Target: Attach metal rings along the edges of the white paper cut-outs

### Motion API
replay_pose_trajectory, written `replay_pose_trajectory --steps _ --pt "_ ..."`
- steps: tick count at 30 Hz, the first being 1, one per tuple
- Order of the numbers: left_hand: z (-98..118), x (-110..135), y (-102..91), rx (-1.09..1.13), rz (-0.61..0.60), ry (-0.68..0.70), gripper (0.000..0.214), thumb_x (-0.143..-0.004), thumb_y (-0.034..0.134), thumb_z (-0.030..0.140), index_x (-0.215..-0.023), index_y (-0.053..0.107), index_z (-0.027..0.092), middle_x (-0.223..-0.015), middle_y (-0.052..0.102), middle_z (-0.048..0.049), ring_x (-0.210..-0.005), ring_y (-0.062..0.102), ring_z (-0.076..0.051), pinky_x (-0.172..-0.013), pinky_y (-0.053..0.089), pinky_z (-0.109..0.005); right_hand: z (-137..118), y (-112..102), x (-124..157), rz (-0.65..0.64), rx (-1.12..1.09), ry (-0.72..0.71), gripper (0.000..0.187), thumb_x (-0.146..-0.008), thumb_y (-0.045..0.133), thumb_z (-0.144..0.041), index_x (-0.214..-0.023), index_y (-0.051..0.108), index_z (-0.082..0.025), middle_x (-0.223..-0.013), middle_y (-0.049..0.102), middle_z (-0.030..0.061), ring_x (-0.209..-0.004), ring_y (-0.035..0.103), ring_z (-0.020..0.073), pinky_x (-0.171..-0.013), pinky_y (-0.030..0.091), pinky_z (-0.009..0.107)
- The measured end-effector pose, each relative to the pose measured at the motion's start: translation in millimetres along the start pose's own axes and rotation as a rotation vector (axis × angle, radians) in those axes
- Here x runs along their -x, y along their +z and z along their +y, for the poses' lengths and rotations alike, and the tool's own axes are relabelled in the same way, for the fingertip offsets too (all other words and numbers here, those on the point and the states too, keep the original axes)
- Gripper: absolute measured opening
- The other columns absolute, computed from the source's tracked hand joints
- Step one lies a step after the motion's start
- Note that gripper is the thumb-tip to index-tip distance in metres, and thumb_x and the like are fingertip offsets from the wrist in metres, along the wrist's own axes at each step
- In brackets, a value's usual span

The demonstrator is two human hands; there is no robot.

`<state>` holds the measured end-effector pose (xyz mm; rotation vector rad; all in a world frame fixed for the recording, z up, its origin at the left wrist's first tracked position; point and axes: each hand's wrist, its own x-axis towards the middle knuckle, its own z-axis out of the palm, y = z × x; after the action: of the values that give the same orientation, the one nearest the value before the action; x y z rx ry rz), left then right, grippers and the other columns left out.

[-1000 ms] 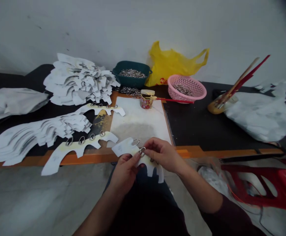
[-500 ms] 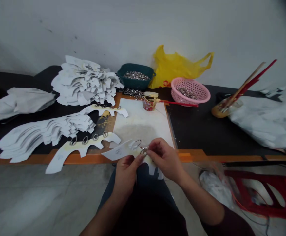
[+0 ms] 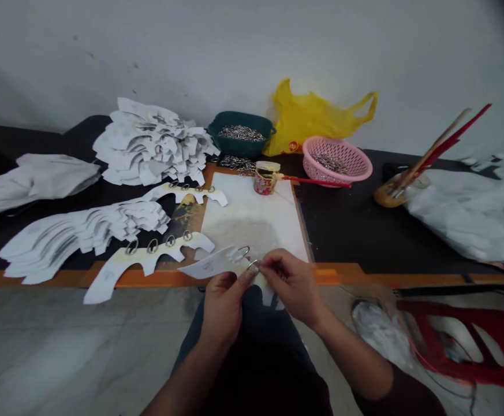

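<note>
Left hand [image 3: 222,306] pinches a white cut-out piece [image 3: 208,264] while the right hand [image 3: 295,287] pinches a metal ring [image 3: 254,262] on it.

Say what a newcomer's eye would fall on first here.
The yellow bag at the back of the table likely comes first, then the pink basket of metal pieces in front of it. The left hand and right hand meet at a metal ring on a white cutout, at the front edge.

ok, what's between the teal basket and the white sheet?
Head view: a heap of small metal pieces lies between the teal basket and the white sheet.
</note>
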<state>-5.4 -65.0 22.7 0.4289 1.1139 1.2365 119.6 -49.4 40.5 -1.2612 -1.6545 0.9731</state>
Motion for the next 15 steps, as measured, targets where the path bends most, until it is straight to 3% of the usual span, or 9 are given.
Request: replay_pose_trajectory --steps 9,12,15 --pt "-2.5 -3.0 4.8 0.370 -0.081 -0.118 0.033 -0.061 0.070 0.012 -0.092 0.063 0.022 -0.091 0.067 -0.0007 -0.085 0.062 -0.015 -0.071 0.049 -0.022 -9.8 -6.7 -2.1 -0.038 0.281 -0.228 0.021 -0.085 0.043 -0.017 -0.097 0.061 -0.021 -0.098 0.055 0.0087 -0.092 0.054 0.0168 -0.080 0.046 0.030" --pt "-6.6 -3.8 9.7 0.419 -0.123 -0.105 0.030 -0.065 0.067 0.012 -0.093 0.063 0.022 -0.092 0.067 -0.0004 -0.089 0.061 -0.014 -0.081 0.046 -0.024 -8.7 -9.7 -3.7 -0.025 0.442 -0.267 0.019 -0.083 0.047 -0.018 -0.094 0.062 -0.020 -0.100 0.056 0.0100 -0.093 0.055 0.0186 -0.079 0.047 0.032" --pt "-7.7 -2.0 20.9 0.447 -0.138 -0.106 0.029 -0.065 0.067 0.011 -0.093 0.063 0.020 -0.090 0.067 -0.0007 -0.088 0.061 -0.014 -0.081 0.045 -0.024 -12.6 -17.5 -10.4 -0.116 0.481 -0.258 0.015 -0.082 0.050 -0.017 -0.086 0.063 -0.020 -0.093 0.059 0.0073 -0.084 0.057 0.0163 -0.074 0.049 0.029"
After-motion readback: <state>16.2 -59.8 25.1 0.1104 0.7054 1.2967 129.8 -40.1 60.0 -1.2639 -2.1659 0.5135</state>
